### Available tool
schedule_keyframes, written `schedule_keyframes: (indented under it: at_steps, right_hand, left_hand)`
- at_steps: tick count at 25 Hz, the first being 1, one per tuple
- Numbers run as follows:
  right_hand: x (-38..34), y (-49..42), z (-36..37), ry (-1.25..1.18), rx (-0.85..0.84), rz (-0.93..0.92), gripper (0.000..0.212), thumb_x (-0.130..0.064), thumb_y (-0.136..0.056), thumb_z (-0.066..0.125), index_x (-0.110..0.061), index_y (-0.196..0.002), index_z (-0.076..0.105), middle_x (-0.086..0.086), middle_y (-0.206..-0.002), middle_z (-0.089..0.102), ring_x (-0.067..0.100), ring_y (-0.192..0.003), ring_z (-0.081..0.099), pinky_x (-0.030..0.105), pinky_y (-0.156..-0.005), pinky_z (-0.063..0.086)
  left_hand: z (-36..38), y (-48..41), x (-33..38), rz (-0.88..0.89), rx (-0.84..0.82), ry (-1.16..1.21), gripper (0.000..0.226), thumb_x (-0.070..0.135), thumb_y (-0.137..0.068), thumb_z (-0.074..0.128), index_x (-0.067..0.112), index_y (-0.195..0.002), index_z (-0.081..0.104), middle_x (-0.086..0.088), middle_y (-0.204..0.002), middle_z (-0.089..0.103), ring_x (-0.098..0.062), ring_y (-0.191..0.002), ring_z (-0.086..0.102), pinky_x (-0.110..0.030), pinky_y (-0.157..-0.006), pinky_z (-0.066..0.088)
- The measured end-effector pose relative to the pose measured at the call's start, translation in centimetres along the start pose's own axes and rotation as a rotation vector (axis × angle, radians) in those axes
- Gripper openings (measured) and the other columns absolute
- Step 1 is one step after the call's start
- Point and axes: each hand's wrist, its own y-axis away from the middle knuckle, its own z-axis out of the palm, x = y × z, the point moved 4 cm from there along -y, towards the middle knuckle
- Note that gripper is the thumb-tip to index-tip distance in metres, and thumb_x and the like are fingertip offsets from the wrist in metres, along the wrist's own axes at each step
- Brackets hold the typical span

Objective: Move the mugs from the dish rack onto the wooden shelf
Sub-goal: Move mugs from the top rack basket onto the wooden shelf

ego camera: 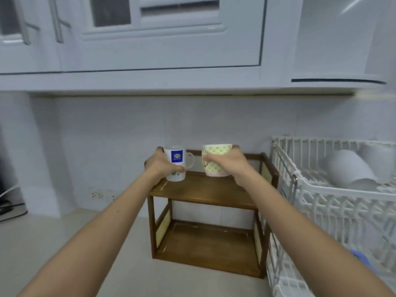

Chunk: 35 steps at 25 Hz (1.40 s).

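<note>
A two-tier wooden shelf stands on the counter against the tiled wall. My left hand grips a white mug with a blue logo at the top tier's left end, handle pointing right. My right hand holds a green-patterned mug with a pink base over the top tier's back middle. Both mugs are upright, at or just above the top board; contact is unclear. The white dish rack stands to the right of the shelf, with a white mug lying on its side in the upper tier.
White wall cabinets hang overhead. The shelf's lower tier holds nothing. A blue item sits low in the rack. Wall sockets and dark cables are at the left. The pale counter spreads in front.
</note>
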Motion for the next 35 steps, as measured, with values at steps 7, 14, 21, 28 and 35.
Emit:
schedule_keyframes:
  at_steps: [7, 14, 21, 28, 35]
  right_hand:
    - [7.7, -4.0, 4.0, 0.123, 0.208, 0.159, 0.082, -0.032, -0.048, 0.091, -0.017, -0.112, 0.043, 0.004, -0.108, 0.061, 0.02, -0.097, 0.06, 0.029, -0.072, 0.052]
    - [10.0, -6.6, 5.2, 0.225, 0.287, 0.189, 0.091, -0.039, -0.051, 0.09, -0.022, -0.12, 0.034, 0.006, -0.12, 0.053, 0.028, -0.114, 0.052, 0.04, -0.087, 0.049]
    - [11.2, -6.6, 5.6, 0.218, 0.286, 0.191, 0.097, -0.045, -0.049, 0.09, -0.021, -0.124, 0.033, 0.003, -0.117, 0.052, 0.022, -0.105, 0.051, 0.036, -0.084, 0.049]
    - [10.9, -5.9, 5.5, 0.24, 0.214, 0.2, 0.097, -0.037, -0.054, 0.09, -0.018, -0.129, 0.031, 0.005, -0.125, 0.053, 0.027, -0.117, 0.051, 0.038, -0.093, 0.049]
    - [3.1, -3.0, 0.2, 0.606, 0.145, 0.028, 0.087, -0.039, -0.081, 0.071, -0.009, -0.148, 0.024, 0.014, -0.153, 0.033, 0.03, -0.138, 0.035, 0.035, -0.105, 0.036]
  left_hand:
    - [3.7, -3.3, -3.9, 0.044, 0.024, 0.039, 0.074, 0.033, -0.056, 0.089, 0.016, -0.115, 0.048, -0.006, -0.112, 0.068, -0.023, -0.1, 0.065, -0.038, -0.084, 0.056]
    - [7.2, -7.0, -5.4, 0.049, -0.029, 0.124, 0.083, 0.028, -0.06, 0.086, 0.017, -0.13, 0.042, -0.006, -0.122, 0.062, -0.025, -0.108, 0.06, -0.032, -0.081, 0.049]
    - [8.6, -7.7, -6.2, 0.012, -0.058, 0.026, 0.084, 0.034, -0.06, 0.086, 0.015, -0.129, 0.04, -0.009, -0.124, 0.061, -0.027, -0.111, 0.059, -0.032, -0.083, 0.048]
    - [8.7, -7.1, -6.2, -0.001, -0.067, 0.036, 0.083, 0.028, -0.066, 0.084, 0.012, -0.131, 0.035, -0.011, -0.127, 0.059, -0.031, -0.113, 0.058, -0.038, -0.085, 0.05]
    - [6.4, -3.1, -1.3, 0.255, 0.15, 0.098, 0.085, 0.023, -0.082, 0.07, 0.018, -0.147, 0.016, -0.012, -0.15, 0.033, -0.03, -0.135, 0.037, -0.045, -0.103, 0.044]
